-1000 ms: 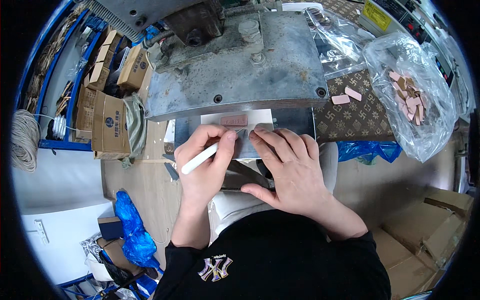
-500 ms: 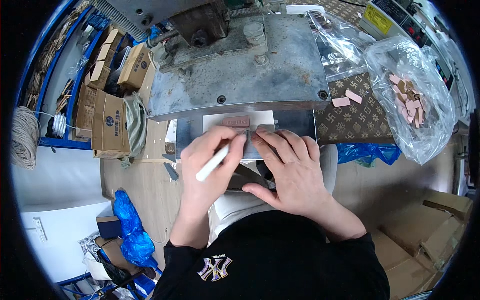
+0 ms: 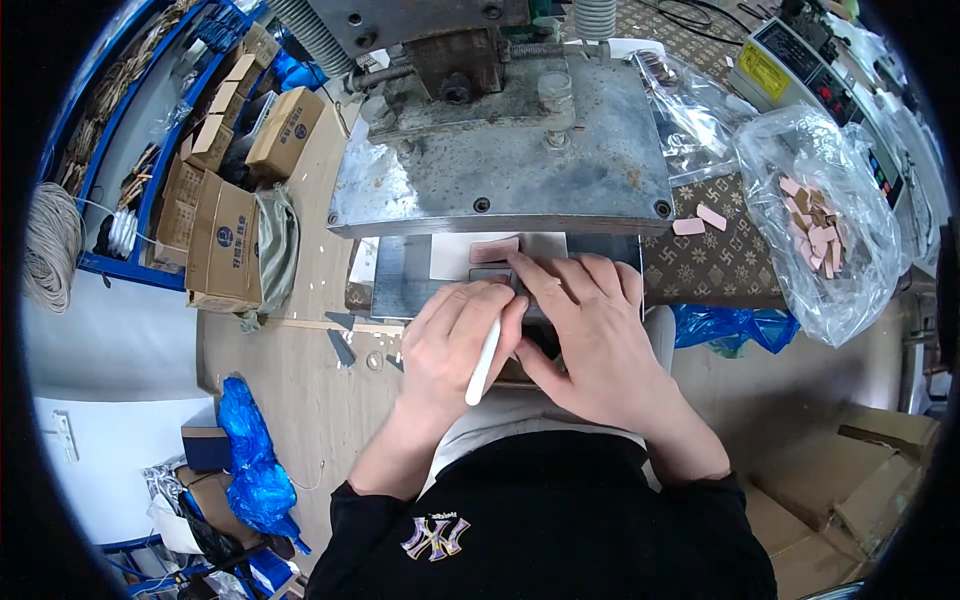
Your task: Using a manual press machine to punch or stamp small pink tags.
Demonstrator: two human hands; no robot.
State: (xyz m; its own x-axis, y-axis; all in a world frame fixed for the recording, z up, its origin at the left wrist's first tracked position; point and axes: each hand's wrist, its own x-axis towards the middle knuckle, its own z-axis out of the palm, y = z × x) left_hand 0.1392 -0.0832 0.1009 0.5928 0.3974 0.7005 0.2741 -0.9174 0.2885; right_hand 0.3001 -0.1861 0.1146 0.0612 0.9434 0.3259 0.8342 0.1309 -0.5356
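Note:
My left hand [image 3: 455, 335] is closed around a slim white pen-shaped tool [image 3: 484, 365]. Its handle slants down toward me, and its working tip is hidden by my fingers. In front of the fingertips lies a small rectangular metal frame [image 3: 489, 273]. Just beyond it, a pink rectangular piece [image 3: 495, 249] rests on a white sheet [image 3: 449, 258], its right end seeming slightly raised. My right hand [image 3: 605, 325] is spread with fingers stretched out, the index fingertip at the piece's right end and the thumb apart below.
A heavy metal press [image 3: 500, 185] overhangs the steel plate [image 3: 402, 275] just beyond my hands. Two loose pink pieces [image 3: 700, 221] lie on the patterned cloth to the right, beside a clear plastic bag [image 3: 860, 270] of more pieces. Cardboard boxes [image 3: 225, 245] stand at left.
The head view has shifted, so everything sits differently in the picture. The white tool has turned more upright. My right index finger has come to the pink piece's right end, which looks tilted up.

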